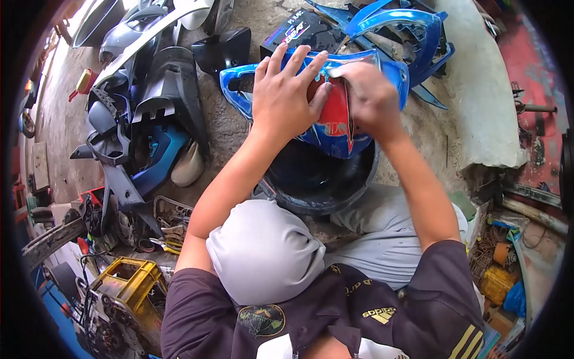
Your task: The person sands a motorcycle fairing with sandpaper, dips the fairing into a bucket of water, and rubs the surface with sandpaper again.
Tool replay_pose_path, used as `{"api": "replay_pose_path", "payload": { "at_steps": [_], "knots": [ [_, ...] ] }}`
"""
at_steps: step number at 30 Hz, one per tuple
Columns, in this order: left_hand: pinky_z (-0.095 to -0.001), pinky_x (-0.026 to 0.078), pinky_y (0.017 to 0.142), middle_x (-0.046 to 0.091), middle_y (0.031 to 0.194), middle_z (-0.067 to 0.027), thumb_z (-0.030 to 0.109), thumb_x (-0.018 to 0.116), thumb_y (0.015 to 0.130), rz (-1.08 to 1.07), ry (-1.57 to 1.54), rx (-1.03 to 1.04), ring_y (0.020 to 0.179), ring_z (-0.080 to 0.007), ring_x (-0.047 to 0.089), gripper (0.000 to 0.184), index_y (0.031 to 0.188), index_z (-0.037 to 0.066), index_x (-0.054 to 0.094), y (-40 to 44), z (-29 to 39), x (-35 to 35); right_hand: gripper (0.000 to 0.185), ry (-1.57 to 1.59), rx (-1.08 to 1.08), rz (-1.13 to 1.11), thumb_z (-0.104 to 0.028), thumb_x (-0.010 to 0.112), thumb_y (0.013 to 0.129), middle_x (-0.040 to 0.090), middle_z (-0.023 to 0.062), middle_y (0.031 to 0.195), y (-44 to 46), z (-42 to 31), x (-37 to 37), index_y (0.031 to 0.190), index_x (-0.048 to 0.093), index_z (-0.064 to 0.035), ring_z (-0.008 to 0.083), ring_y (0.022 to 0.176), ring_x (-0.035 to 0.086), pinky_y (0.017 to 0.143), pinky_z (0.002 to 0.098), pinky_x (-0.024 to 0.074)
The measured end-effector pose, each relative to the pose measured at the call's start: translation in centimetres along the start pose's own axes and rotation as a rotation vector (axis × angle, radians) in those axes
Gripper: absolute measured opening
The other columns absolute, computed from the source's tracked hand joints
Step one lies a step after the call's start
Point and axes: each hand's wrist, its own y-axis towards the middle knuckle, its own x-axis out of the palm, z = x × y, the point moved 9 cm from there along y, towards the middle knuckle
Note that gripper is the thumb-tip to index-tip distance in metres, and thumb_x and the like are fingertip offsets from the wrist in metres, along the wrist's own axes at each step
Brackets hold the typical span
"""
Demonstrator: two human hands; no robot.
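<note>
A blue and red motorcycle fairing panel (336, 128), scuffed in places, lies over a round black basin (323, 185) in front of me. My left hand (286, 96) rests on the panel's upper left part with its fingers spread. On the panel's right side, my right hand (372, 99) presses down with curled fingers. It is smeared by motion, and whatever is under its fingers is hidden.
Black and grey motorcycle body panels (170, 90) are piled at the left. Blue fairing parts (412, 36) and a black box (302, 33) lie ahead. A yellow crate (128, 281) stands at lower left. A pale slab (487, 90) runs along the right.
</note>
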Motion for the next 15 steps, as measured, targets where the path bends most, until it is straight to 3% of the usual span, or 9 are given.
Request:
{"api": "replay_pose_path", "payload": {
  "at_steps": [1, 5, 9, 12, 15],
  "knots": [
    [-0.0576, 0.038, 0.122, 0.066, 0.153, -0.0127, 0.043, 0.072, 0.098, -0.006, -0.007, 0.0, 0.149, -0.0435, 0.052, 0.056, 0.151, 0.025, 0.069, -0.2, 0.2, -0.1, 0.023, -0.002, -0.015, -0.004, -0.001, 0.063, 0.096, 0.077, 0.0198, 0.112, -0.1, -0.9, 0.1, 0.116, 0.074, -0.003, 0.0406, 0.107, 0.075, 0.096, 0.0485, 0.0605],
    [-0.058, 0.038, 0.122, 0.067, 0.152, -0.0126, 0.043, 0.073, 0.098, -0.011, -0.01, -0.009, 0.148, -0.0438, 0.052, 0.057, 0.151, 0.024, 0.069, -0.1, 0.2, -0.5, 0.023, -0.098, 0.273, 0.038, -0.001, 0.064, 0.094, 0.078, 0.019, 0.113, -1.4, 6.9, -1.9, 0.114, 0.074, -0.0029, 0.0408, 0.107, 0.075, 0.097, 0.0472, 0.0609],
    [-0.0587, 0.038, 0.122, 0.067, 0.153, -0.0124, 0.044, 0.073, 0.098, -0.01, -0.027, -0.005, 0.149, -0.044, 0.052, 0.056, 0.151, 0.023, 0.069, -0.4, 0.3, -0.1, 0.021, -0.052, 0.048, 0.006, -0.002, 0.06, 0.099, 0.077, 0.0205, 0.113, -0.2, 0.8, -0.9, 0.114, 0.074, -0.0028, 0.0406, 0.106, 0.075, 0.094, 0.0476, 0.0609],
    [-0.0587, 0.038, 0.122, 0.066, 0.153, -0.0123, 0.044, 0.073, 0.098, -0.006, -0.017, -0.011, 0.149, -0.044, 0.052, 0.057, 0.151, 0.023, 0.069, -0.2, 0.2, -0.3, 0.02, -0.111, 0.296, 0.014, -0.004, 0.062, 0.096, 0.077, 0.0203, 0.112, -1.3, 6.3, -2.0, 0.112, 0.073, -0.0019, 0.0407, 0.106, 0.074, 0.096, 0.048, 0.06],
    [-0.0589, 0.038, 0.122, 0.065, 0.153, -0.0126, 0.045, 0.073, 0.098, 0.001, -0.016, -0.006, 0.149, -0.0434, 0.051, 0.057, 0.151, 0.023, 0.069, 0.0, 0.1, 0.0, 0.022, -0.053, 0.034, -0.009, -0.002, 0.06, 0.097, 0.077, 0.0199, 0.113, 0.1, 0.6, -0.4, 0.114, 0.074, -0.0032, 0.0415, 0.109, 0.073, 0.096, 0.0478, 0.0601]
  ]
}}
